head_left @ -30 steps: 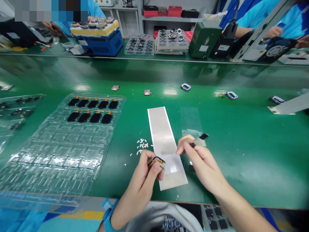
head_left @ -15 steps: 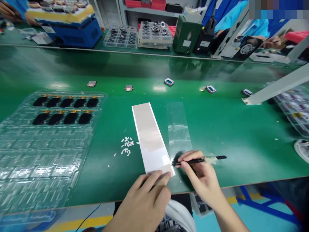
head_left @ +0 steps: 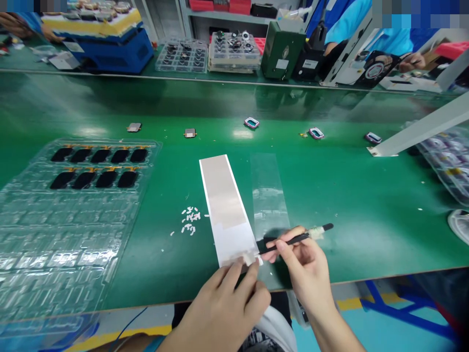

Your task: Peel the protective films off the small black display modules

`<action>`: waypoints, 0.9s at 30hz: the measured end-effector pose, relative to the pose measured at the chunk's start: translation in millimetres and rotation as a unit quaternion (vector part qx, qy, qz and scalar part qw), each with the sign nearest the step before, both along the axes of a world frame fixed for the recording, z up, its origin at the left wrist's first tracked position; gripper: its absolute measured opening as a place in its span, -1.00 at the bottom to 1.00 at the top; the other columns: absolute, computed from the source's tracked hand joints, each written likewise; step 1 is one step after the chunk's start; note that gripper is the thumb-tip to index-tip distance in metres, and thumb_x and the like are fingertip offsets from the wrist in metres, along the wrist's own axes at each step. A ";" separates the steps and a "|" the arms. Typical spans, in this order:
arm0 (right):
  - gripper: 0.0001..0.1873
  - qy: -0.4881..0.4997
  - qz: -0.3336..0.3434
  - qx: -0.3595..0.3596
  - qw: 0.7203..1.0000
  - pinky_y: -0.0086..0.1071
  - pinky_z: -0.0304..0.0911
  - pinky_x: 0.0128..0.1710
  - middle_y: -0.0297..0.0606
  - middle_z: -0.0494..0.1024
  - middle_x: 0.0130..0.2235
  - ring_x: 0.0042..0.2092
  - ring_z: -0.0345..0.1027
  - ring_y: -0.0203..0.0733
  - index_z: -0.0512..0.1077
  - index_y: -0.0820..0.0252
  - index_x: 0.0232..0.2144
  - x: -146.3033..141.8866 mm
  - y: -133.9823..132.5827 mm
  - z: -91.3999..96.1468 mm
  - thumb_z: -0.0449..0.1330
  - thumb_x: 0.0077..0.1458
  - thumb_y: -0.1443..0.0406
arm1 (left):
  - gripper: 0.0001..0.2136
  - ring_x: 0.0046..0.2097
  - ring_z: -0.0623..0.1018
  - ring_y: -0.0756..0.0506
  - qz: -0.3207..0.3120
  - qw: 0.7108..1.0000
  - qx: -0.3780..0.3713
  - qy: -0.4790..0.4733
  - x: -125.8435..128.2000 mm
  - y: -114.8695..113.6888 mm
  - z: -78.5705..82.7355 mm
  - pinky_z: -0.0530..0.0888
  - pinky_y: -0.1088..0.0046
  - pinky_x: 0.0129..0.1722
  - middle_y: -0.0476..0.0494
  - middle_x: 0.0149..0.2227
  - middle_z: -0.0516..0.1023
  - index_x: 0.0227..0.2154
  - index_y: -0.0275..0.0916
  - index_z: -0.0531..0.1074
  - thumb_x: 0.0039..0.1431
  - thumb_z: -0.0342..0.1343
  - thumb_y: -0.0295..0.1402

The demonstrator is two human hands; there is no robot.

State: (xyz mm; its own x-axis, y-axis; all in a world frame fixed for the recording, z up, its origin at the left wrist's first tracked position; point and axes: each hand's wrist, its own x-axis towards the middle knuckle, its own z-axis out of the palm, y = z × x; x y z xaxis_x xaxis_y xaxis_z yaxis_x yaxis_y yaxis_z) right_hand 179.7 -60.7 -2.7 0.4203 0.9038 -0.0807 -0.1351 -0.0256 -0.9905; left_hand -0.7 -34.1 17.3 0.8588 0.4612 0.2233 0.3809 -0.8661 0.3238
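My left hand (head_left: 229,308) rests at the near end of a long white-and-beige film strip (head_left: 223,210), its fingertips pinching a small crumpled white piece (head_left: 249,258) at the strip's edge. My right hand (head_left: 306,264) grips a slim black stick (head_left: 295,240) with white tape wrapped near its far end. The stick's lower tip lies close to the strip's near right corner, partly hidden by my fingers. A transparent film strip (head_left: 269,195) lies to the right of the white one, its near end beneath the stick.
A clear plastic tray (head_left: 73,234) with two rows of black gold-tabbed modules (head_left: 95,156) lies to the left, and white scraps (head_left: 189,220) sit beside the strip. Small pink-framed parts (head_left: 316,133) dot the green mat. A co-worker's hand (head_left: 412,61) works beyond the far shelf-side equipment.
My left hand has let go of the dark gold-edged module and now holds the strip's near end. My right hand has turned the black stick into view. The camera has shifted, moving the mat's contents left.
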 end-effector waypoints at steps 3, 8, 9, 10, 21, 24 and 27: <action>-0.89 0.043 -0.088 0.047 0.994 -0.44 0.49 -0.42 -0.30 0.60 -0.36 -0.42 0.56 -0.24 0.39 0.12 -0.31 -6.8 0.5 0.5 0.27 0.19 0.26 | -0.87 -0.23 0.63 -0.20 0.065 0.975 -0.198 -0.080 0.0 18.2 8.6 0.51 0.31 -0.28 -0.18 -0.22 0.62 -0.19 -0.18 0.30 0.36 -0.13 -0.48; -0.93 0.009 -0.162 0.122 0.979 -0.39 0.52 -0.40 -0.30 0.57 -0.33 -0.32 0.59 -0.18 0.35 0.04 -0.24 -31.0 3.6 0.9 0.18 0.26 0.33 | -0.88 -0.48 0.49 0.05 0.189 0.751 -0.551 -0.310 9.7 28.3 4.4 0.42 0.55 -0.43 -0.02 -0.32 0.58 -0.22 -0.11 0.15 0.46 -0.17 -0.23; -0.92 0.003 -0.155 0.135 0.979 -0.38 0.53 -0.40 -0.30 0.57 -0.32 -0.31 0.60 -0.17 0.34 0.02 -0.24 -36.4 4.8 1.3 0.15 0.27 0.35 | -0.86 -0.52 0.44 0.08 0.184 0.717 -0.581 -0.339 12.7 27.5 2.4 0.38 0.58 -0.47 -0.01 -0.34 0.56 -0.22 -0.12 0.14 0.46 -0.17 -0.21; -0.90 -0.003 -0.144 0.148 0.978 -0.37 0.54 -0.40 -0.30 0.56 -0.31 -0.29 0.60 -0.16 0.34 0.02 -0.23 -41.2 6.1 1.9 0.13 0.29 0.36 | -0.84 -0.55 0.38 0.10 0.176 0.691 -0.601 -0.362 15.5 26.4 0.7 0.34 0.59 -0.51 0.01 -0.38 0.54 -0.23 -0.13 0.14 0.45 -0.16 -0.18; -0.80 -0.045 -0.136 0.220 0.965 -0.34 0.57 -0.35 -0.28 0.63 -0.31 -0.23 0.61 -0.14 0.32 0.08 -0.24 -51.5 16.1 4.8 0.09 0.25 0.50 | -0.73 -0.47 0.26 0.06 0.164 0.613 -0.660 -0.401 20.5 24.0 -3.4 0.24 0.57 -0.45 0.07 -0.47 0.37 -0.16 -0.15 0.17 0.39 -0.10 -0.04; -0.79 -0.046 -0.136 0.224 0.964 -0.27 0.60 -0.26 -0.28 0.63 -0.29 -0.21 0.61 -0.14 0.33 0.08 -0.23 -51.4 16.7 4.1 0.08 0.25 0.51 | -0.78 -0.46 0.28 0.07 0.171 0.614 -0.656 -0.405 21.7 23.4 -5.6 0.28 0.57 -0.43 0.06 -0.44 0.38 -0.15 -0.14 0.17 0.42 -0.12 -0.10; -0.78 -0.040 -0.131 0.223 0.965 -0.21 0.61 -0.21 -0.28 0.63 -0.28 -0.19 0.61 -0.13 0.33 0.09 -0.23 -51.6 17.1 3.9 0.08 0.25 0.52 | -0.79 -0.45 0.30 0.07 0.170 0.615 -0.652 -0.409 22.4 23.6 -6.8 0.29 0.58 -0.42 0.05 -0.43 0.40 -0.14 -0.14 0.18 0.43 -0.12 -0.11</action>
